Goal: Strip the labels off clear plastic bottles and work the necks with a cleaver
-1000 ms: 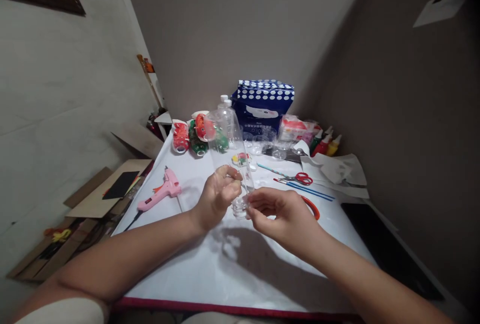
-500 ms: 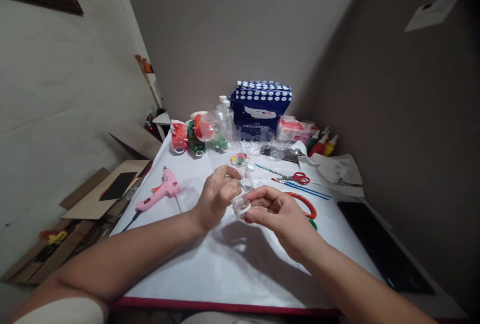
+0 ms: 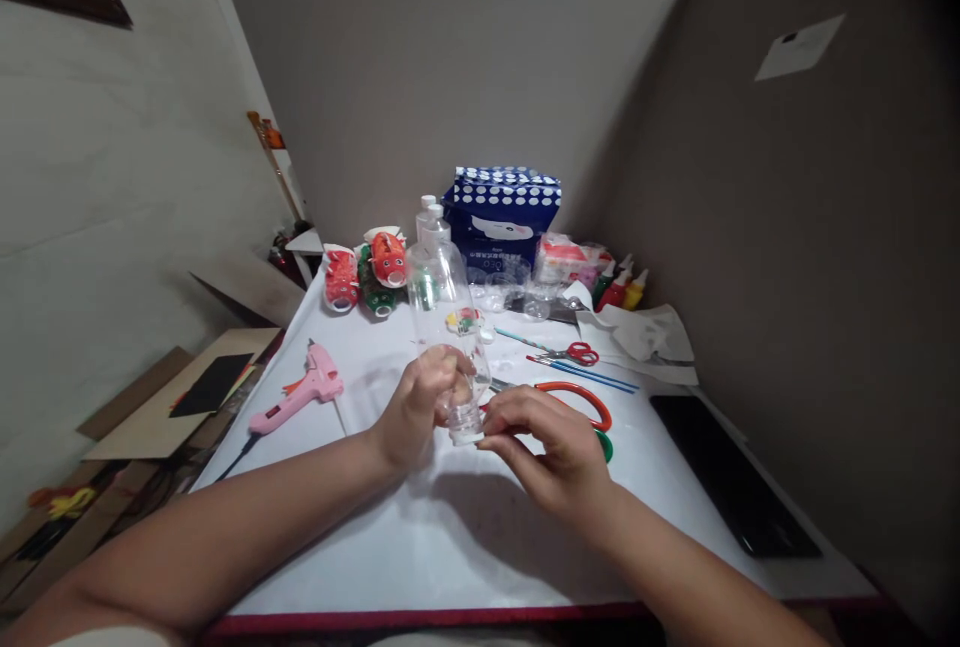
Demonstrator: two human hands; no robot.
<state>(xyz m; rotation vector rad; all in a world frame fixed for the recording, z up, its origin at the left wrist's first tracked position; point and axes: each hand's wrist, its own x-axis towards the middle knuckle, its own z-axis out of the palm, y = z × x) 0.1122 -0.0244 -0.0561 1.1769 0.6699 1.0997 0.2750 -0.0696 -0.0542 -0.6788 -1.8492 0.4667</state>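
My left hand (image 3: 424, 402) is closed around a clear plastic bottle (image 3: 442, 292), tilted with its neck down toward me. At the lower end, the fingertips of my right hand (image 3: 551, 442) pinch the edge of a narrow white ring (image 3: 466, 439) around the bottle's mouth. Whether this ring is part of a cap I cannot tell. Behind my right hand lies a pair of scissors with large orange handles (image 3: 577, 397), partly hidden. To the left of my left hand, a pink glue gun (image 3: 304, 389) rests on the white-covered table (image 3: 360, 547).
Red and green fish-like figures (image 3: 388, 257) sit at the back left. Capped bottles (image 3: 435, 222) stand beside a blue bag (image 3: 502, 237). Small red scissors (image 3: 581, 354), blue brushes (image 3: 592, 372), paint bottles (image 3: 616, 287), crumpled paper (image 3: 645, 337) and a black slab (image 3: 735, 472) occupy the right side.
The bottle has turned more upright in view, its mouth now pointing down toward me. My right fingertips have shifted to the edge of the white ring. The camera view has swung slightly right.
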